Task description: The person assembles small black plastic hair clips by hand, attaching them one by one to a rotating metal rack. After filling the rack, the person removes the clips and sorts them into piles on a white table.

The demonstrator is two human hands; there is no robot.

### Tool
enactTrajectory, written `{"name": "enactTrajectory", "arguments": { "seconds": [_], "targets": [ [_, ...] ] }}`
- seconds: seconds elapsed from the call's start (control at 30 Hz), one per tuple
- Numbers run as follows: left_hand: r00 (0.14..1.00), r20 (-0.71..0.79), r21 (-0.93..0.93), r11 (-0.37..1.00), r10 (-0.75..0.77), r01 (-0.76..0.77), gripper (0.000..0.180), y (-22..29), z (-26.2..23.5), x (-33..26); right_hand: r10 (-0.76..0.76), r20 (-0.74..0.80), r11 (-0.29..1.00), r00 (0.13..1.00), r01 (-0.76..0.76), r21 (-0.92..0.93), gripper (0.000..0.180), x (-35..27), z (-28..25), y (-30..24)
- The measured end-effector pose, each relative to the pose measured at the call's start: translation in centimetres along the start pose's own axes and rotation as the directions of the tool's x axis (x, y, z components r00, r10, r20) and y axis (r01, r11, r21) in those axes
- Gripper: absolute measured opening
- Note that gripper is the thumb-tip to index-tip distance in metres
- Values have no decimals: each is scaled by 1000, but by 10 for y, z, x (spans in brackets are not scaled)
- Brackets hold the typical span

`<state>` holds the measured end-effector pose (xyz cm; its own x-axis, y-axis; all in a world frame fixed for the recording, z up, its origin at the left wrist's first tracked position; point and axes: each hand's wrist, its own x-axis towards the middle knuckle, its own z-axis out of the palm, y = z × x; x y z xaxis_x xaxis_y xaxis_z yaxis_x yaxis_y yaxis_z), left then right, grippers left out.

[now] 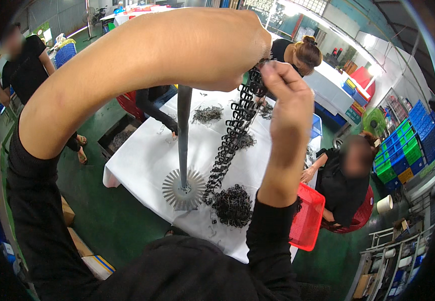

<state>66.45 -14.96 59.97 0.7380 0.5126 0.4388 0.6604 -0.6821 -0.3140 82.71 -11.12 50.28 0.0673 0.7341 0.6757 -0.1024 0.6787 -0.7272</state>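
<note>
A long strand of small black curved clips [232, 128] hangs from my raised hands down toward the table. My left hand [245, 47] is closed at the top of this strand, its fingers mostly hidden behind the back of the hand. Beside it, my right hand [288, 88] pinches the strand's upper end between thumb and fingers. The lower end of the strand reaches a heap of loose black clips [232, 205] on the white-covered table [150, 155]. Next to the heap stands a grey upright pole [183, 135] on a round, slotted metal base [172, 193].
More small piles of clips [207, 115] lie farther back on the table. A red plastic basket [308, 215] sits at its right edge. One person [348, 180] sits at the right, another [297, 52] at the far side. Someone's dark sleeve [157, 113] reaches in behind the pole.
</note>
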Motion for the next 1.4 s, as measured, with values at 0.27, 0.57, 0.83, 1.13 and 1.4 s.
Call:
{"name": "enactTrajectory", "arguments": {
  "seconds": [0.27,0.57,0.83,1.13,1.4],
  "targets": [
    [989,-76,62,991,123,-119,40,-21,1,-15,317,155,926,936,-340,164,15,1,-39,-3],
    [992,105,-106,992,74,-62,44,-17,-13,-16,-170,-74,945,983,141,-296,16,-1,3,1],
    [994,93,2,999,-51,51,41,-5,0,-3,122,20,992,992,-122,17,14,6,1,0],
    [997,34,-42,997,67,-66,43,-22,-4,-18,155,248,882,956,-247,402,14,1,-37,8],
    [963,-86,-222,938,254,-267,48,-42,2,-25,-17,-53,998,998,14,-68,12,-1,-1,4]
  ]
}}
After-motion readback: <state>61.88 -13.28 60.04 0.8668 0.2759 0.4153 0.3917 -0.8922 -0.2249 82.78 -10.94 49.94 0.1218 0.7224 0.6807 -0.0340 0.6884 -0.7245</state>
